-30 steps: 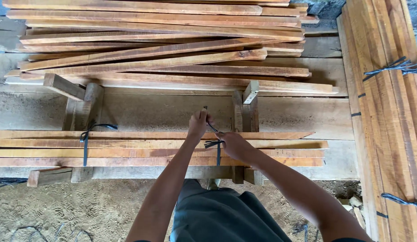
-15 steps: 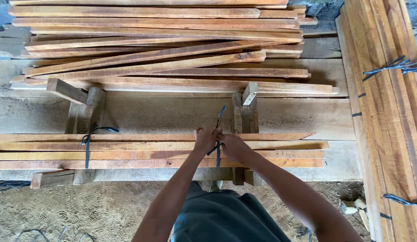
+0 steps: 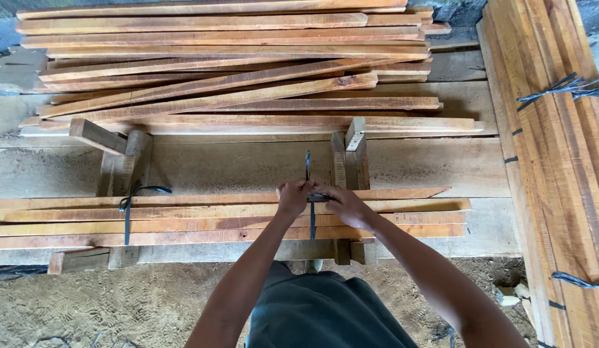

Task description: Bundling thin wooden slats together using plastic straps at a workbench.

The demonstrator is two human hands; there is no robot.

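Sawdust floor, rough bench (image 3: 248,164), loose planks (image 3: 228,77) stacked beyond the grip. Left hand (image 3: 293,197) and right hand (image 3: 343,205) both pinch the dark strap (image 3: 310,193) over the slat bundle (image 3: 222,218), knuckles almost touching. A second ago the left was raised, pulling a tail up; now both sit low at the knot, one tail pointing away. Reads as cinching. Second tie (image 3: 127,206) far left of grip.

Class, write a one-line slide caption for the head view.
Both hands, left and right, grip a dark strap around wooden slats.
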